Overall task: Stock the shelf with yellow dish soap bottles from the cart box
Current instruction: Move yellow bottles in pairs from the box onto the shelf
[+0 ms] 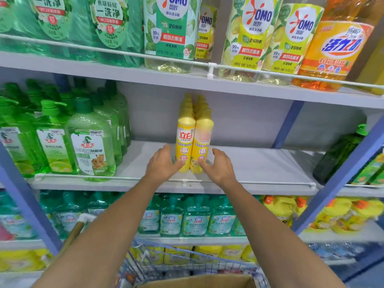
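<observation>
My left hand [161, 163] and right hand [220, 166] are spread open, fingertips touching the bases of the two front yellow dish soap bottles [185, 142], which stand mid-shelf in two rows. Bare shelf [259, 163] runs wide to their right and narrower toward the green bottles [91, 142]. A rail [259, 182] lines the front edge.

Dish soap bottles [194, 142] in two rows side by side at centre of middle shelf [259, 165], rows running front to back. Left hand [161, 163] at left row's front bottle, right hand [220, 166] at right row's front bottle, fingertips touching lower fronts. Pump bottles [91, 140] on same shelf to left, apart from rows. Tilted bottle [340, 154] far right, in next bay. Upper shelf [124, 73] above carries large bottles [249, 36]. Cart [145, 260] before shelving, below arms; box [199, 282] in cart, nearest camera.
</observation>
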A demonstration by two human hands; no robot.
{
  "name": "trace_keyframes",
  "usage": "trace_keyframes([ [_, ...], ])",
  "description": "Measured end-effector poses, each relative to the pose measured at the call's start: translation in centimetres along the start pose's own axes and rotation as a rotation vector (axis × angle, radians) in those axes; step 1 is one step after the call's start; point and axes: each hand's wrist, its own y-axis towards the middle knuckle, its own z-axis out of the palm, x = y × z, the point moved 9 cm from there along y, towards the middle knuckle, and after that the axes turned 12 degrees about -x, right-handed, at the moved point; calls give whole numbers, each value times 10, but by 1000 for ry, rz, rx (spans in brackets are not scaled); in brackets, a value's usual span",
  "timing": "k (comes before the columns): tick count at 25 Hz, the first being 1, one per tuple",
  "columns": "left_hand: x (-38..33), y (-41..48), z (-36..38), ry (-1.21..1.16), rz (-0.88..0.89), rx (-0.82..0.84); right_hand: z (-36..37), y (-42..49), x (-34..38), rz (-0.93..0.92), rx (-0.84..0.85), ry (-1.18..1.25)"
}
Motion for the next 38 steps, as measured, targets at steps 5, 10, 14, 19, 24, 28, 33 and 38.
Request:
trace_keyframes([
  [5, -11, -60, -19, 398, 235, 258, -22, -52, 25, -309, 206, -310],
  [10, -23, -154, -25, 565, 235, 295, -45, -130, 23, -540, 269, -445],
  [14, -23, -238, -4, 597, 206, 363, -47, -191, -19, -554, 327, -478],
  [19, 4, -312, 43, 593, 163, 448, -25, -260, -92, -450, 455, -458],
  [24, 59, -361, 100, 572, 109, 561, 22, -311, -160, -318, 609, -449],
  [28, 139, -383, 149, 580, 39, 690, 74, -339, -200, -237, 752, -496],
  [33, 201, -391, 193, 492, -81, 779, 145, -357, -235, -134, 844, -467],
  [38, 232, -406, 263, 427, -124, 881, 206, -383, -285, -38, 916, -465],
])
